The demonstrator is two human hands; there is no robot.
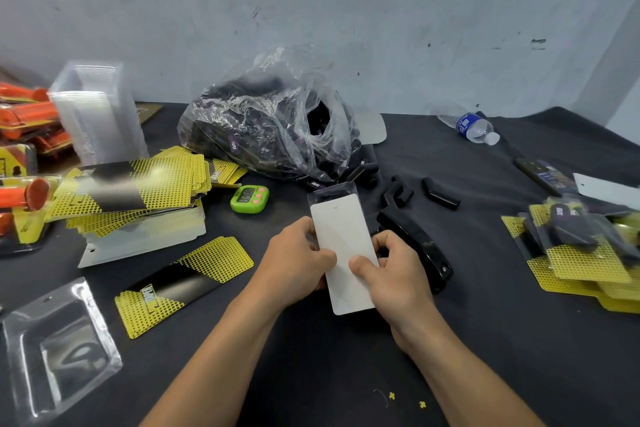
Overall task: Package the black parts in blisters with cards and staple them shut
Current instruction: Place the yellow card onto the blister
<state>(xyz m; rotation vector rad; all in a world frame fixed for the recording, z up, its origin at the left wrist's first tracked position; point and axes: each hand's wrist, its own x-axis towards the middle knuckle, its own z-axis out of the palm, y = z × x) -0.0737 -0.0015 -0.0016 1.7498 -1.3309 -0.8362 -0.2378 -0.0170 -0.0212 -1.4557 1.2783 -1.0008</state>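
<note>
Evidently light and bendy, the card (346,253) suits edge holds; left hand (298,263) and right hand (391,274) each pinch its long sides over the slippery blister (332,191).

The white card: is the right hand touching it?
Touching. The head view shows the right hand with its thumb lying on the white card and its fingers curled round the card's right edge.

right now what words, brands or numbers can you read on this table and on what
nothing reads clearly
yellow card logo: blurred
purple label in the plastic bag: too small
water bottle label: blurred
green timer display: too small
white card: blank on this side
</note>
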